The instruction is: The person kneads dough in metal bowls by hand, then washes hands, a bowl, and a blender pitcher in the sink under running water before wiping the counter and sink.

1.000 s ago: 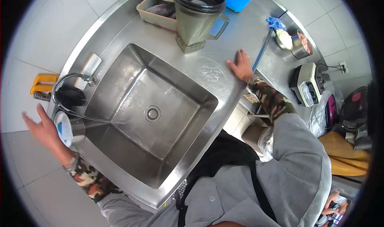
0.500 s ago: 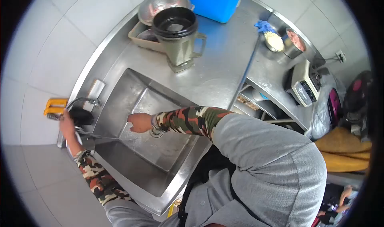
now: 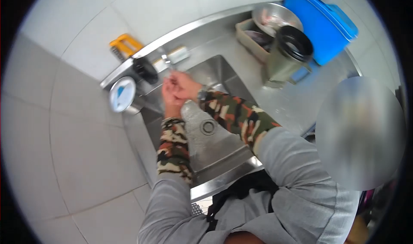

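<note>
Over the steel sink [image 3: 215,147], my left hand [image 3: 171,98] and my right hand [image 3: 186,84] touch each other just below the faucet [image 3: 166,60]. Water runs in the basin under them. The palms look cupped together, but the finger positions are blurred and overlap. No object shows in either hand. Camouflage sleeves cover both forearms. Left of the hands stand a black object [image 3: 145,70] and a round container with a white and blue top [image 3: 122,94].
A blender jar [image 3: 287,57] stands on the counter right of the sink, beside a tray [image 3: 251,42] and a metal bowl [image 3: 277,17]. Behind is a blue bin [image 3: 318,22]. A yellow-handled tool [image 3: 125,45] lies by the wall. A blurred round patch covers the right side.
My left hand has moved from the faucet hose area into the sink, and my right hand has come up to meet it. Water now runs. The view has turned toward the left.
</note>
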{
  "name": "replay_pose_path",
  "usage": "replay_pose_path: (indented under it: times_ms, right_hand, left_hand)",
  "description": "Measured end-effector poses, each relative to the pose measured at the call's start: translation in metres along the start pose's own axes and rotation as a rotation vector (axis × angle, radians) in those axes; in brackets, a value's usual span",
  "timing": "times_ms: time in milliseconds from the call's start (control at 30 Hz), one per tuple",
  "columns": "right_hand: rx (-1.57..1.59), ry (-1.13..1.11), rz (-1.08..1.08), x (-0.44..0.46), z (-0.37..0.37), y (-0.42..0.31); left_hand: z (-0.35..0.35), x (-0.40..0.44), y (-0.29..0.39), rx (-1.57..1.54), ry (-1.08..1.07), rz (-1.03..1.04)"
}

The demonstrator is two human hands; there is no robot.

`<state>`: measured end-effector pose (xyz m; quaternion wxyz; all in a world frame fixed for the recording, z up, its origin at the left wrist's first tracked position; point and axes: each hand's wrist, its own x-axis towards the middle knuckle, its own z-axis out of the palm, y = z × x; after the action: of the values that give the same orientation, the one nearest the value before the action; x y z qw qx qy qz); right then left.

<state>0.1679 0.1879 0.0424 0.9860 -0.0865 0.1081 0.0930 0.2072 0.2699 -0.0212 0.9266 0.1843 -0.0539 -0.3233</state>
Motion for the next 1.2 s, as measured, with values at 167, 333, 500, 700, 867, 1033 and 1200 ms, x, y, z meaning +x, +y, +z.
replay_pose_path:
  times_ms: [167,333,500,700,867,1033,1200]
  right_hand:
    - [-0.668,0.259,-0.106,-0.007,-0.007,-0.004]
    - [-1.849,0.223,-1.021,-0.012,-0.031,-0.006]
    - [-1.877,0.173,-0.824,-0.064,0.005,-0.021]
    - [-2.485,0.245,0.723,-0.141,-0.037,-0.023]
    - [-2.072,0.410,-0.141,-0.213,-0.137,-0.006]
    - [-2.036,0.373,-0.448,-0.284,-0.112,-0.019]
    - [-2.320,0.492,-0.218,-0.358,-0.105,-0.039]
  left_hand:
    - [0.032,-0.018,-0.010,-0.106,-0.292,-0.358]
    - [0.000,0.017,-0.017,0.230,0.159,-0.218]
    - [0.052,0.007,0.015,1.703,0.300,0.339]
    - [0.024,0.025,0.017,1.929,-0.172,0.301]
    - [-0.042,0.066,0.032,2.221,-0.624,0.242]
    - [0.014,-0.026,0.003,1.505,-0.085,-0.174]
    - [-0.098,-0.166,-0.027,2.039,-0.371,-0.566]
